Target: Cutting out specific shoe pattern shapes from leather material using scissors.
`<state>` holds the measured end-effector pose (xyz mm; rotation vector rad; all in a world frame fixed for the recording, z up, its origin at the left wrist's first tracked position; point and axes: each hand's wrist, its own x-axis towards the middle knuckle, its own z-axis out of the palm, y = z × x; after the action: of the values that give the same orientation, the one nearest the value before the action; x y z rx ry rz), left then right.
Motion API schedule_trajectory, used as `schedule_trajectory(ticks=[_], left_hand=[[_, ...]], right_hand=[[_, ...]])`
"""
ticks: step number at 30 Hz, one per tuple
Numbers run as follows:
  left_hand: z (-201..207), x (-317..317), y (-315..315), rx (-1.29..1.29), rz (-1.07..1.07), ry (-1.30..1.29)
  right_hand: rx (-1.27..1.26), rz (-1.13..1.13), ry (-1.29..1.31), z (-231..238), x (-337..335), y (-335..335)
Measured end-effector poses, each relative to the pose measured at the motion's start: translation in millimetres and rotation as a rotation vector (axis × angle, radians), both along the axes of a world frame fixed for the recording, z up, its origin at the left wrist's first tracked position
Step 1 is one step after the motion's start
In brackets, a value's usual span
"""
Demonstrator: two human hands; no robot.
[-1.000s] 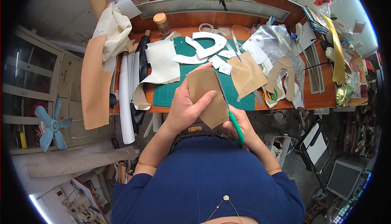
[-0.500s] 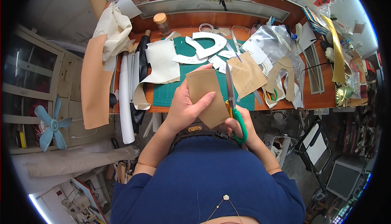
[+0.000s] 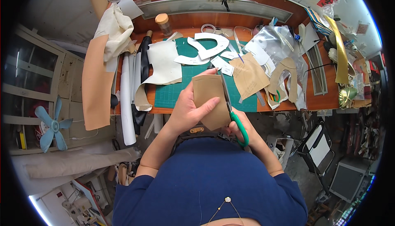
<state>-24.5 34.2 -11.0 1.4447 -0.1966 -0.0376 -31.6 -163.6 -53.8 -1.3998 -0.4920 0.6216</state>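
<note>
Above the table's front edge, my left hand (image 3: 185,113) grips a tan, paper-like sheet (image 3: 210,94), thumb across its front and fingers behind. A pair of scissors (image 3: 240,130) with green handles is in my right hand (image 3: 245,121), fingers closed round the loops. Their dark blades (image 3: 225,89) point away from me and lie along the right edge of the sheet. Whether the blades are parted is hard to see. Under and beyond my hands spreads a green cutting mat (image 3: 164,96). White pattern pieces (image 3: 214,47) lie on it.
A larger tan sheet (image 3: 249,76) with drawn lines lies right of my hands, beside a curved tan piece (image 3: 284,80). Cream material (image 3: 164,61) and white rolls (image 3: 126,102) sit to the left. A lidded jar (image 3: 163,22) stands at the back.
The scissors have swung left, and their blades now lie against the sheet's right edge. My left hand has turned the sheet more upright and shifted it slightly right.
</note>
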Motion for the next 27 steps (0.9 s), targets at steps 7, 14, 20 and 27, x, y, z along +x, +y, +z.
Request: schedule_trajectory(ticks=[7, 14, 20, 27], left_hand=[[-2, 0, -8, 0.027, 0.022, -0.004], [-25, -6, -19, -0.367, 0.207, 0.104], [-14, 19, 27, 0.019, -0.365, 0.228], [-5, 18, 23, -0.041, -0.117, 0.189]], right_hand=[[0.029, -0.117, 0.141, 3, -5, 0], [0.203, -0.468, 0.174, 11, 10, 0], [0.059, -0.290, 0.259, 27, 22, -24], [0.165, -0.262, 0.113, 1, 20, -23]])
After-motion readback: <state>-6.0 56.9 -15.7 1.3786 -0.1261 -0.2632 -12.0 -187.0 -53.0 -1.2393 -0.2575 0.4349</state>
